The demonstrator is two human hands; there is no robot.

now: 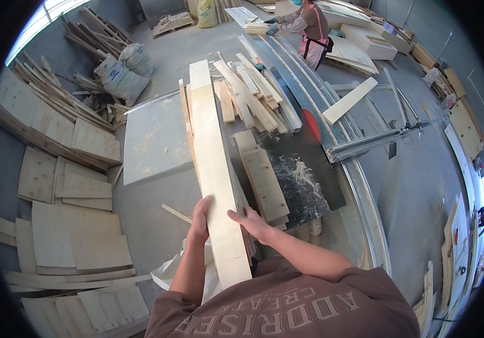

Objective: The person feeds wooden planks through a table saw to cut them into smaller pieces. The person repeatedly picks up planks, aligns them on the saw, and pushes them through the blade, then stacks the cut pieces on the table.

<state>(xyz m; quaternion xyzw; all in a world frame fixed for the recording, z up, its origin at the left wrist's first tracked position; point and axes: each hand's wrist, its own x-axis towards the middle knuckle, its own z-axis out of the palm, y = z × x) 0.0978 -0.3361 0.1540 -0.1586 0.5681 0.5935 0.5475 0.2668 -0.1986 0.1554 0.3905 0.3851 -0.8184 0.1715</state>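
I am looking down from head height at a table saw in a woodworking shed. My left hand (200,218) grips the left edge of a long pale wooden plank (215,174), fingers curled round its side. My right hand (253,222) lies on the plank's right edge, fingers spread and partly open, thumb across the top face. Held from both sides like this, the plank stays level and straight, which seems the reason for the grip. It runs lengthwise away from my chest, resting on a stack of similar boards (186,110) that lies along the saw table (304,174).

Just right of the plank sits a shorter, wider board (264,183) on the dark table surface, with pale sawdust (304,172) scattered beside it. Further right, the reddish saw blade (311,125) rises from its slot, well apart from both my hands. A metal fence rail (366,143) crosses at an angle beyond it. Offcut strips (250,90) lie heaped at the far end of the table.

On the floor to my left are flat plywood sheets (73,225) and filled white sacks (121,76). In the distance, another person (309,25) in gloves handles boards at a separate bench.
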